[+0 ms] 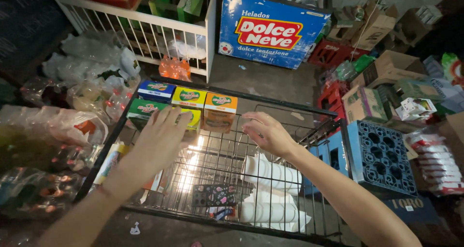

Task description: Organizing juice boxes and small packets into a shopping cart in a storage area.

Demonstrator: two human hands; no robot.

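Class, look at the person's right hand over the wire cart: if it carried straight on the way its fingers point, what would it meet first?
Most likely the orange box. The right hand points up and left across the cart toward the row of boxes, and the orange one is nearest its fingertips. The hand may be hovering above box height; depth is unclear.

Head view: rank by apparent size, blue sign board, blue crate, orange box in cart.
1. Blue sign board, largest, though farthest away.
2. Blue crate, clearly smaller in frame; it sits nearer the camera, so true sizes are unsure.
3. Orange box in the wire cart, smallest.
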